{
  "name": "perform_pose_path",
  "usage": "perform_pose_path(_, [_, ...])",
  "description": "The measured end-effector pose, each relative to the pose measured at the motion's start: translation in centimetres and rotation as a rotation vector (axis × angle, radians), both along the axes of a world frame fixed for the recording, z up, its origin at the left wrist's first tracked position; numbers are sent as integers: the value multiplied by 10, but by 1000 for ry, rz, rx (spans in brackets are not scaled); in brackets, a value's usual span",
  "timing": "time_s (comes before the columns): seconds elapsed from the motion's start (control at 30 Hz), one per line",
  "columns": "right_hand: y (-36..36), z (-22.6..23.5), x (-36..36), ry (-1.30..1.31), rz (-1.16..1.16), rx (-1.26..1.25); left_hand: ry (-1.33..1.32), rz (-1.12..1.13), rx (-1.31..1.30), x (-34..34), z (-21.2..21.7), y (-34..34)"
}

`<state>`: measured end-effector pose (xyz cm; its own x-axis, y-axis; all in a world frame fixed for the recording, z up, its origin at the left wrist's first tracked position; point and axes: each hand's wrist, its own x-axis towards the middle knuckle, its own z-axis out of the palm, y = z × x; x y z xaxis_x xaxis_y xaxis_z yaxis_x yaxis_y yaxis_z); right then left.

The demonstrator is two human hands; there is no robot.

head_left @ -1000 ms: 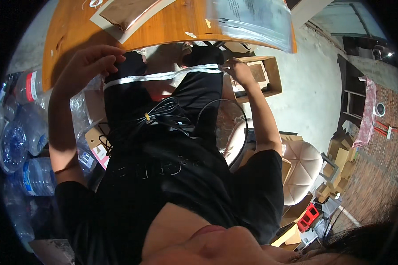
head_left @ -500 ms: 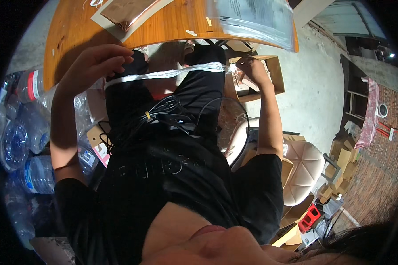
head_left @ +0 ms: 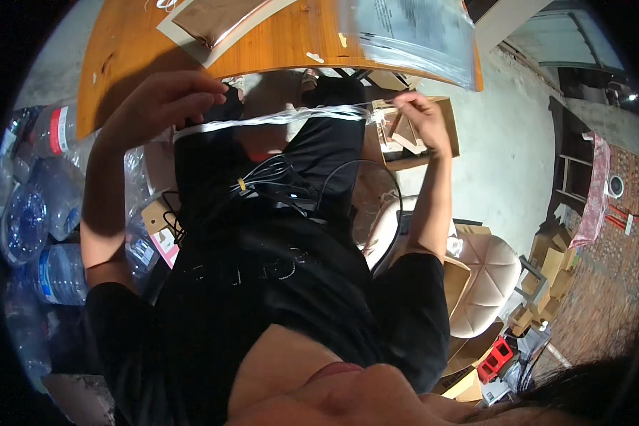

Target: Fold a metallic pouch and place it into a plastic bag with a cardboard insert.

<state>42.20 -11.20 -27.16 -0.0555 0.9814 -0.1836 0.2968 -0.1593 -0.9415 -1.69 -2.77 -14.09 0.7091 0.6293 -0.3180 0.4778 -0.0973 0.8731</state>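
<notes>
Here, both hands' fingers pinch a clear plastic strip [head_left: 277, 118] taut, left hand [head_left: 165, 106] and right hand [head_left: 422, 117] well apart.

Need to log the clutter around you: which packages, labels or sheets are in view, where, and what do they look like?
Clear plastic sleeve: on the wooden table's right end, holding a printed sheet.
Brown flat envelope: table top, on a white sheet.
Plastic bottles: piled at the person's left, clear, red-and-white and blue labels.
Open cardboard box: on the floor behind the right hand, brown.
</notes>
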Motion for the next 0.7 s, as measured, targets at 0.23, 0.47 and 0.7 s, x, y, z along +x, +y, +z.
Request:
perform_pose_path(0.23, [-6, 111, -29, 276, 55, 325, -140, -238, 301, 67, 6, 11])
perform_pose_path(0.47, [26, 150, -53, 298, 104, 590, -186, -574, 85, 168, 54, 14])
perform_pose_path(0.7, [53, 154, -161, 987, 51, 141, -587, -227, 775, 166, 111, 67])
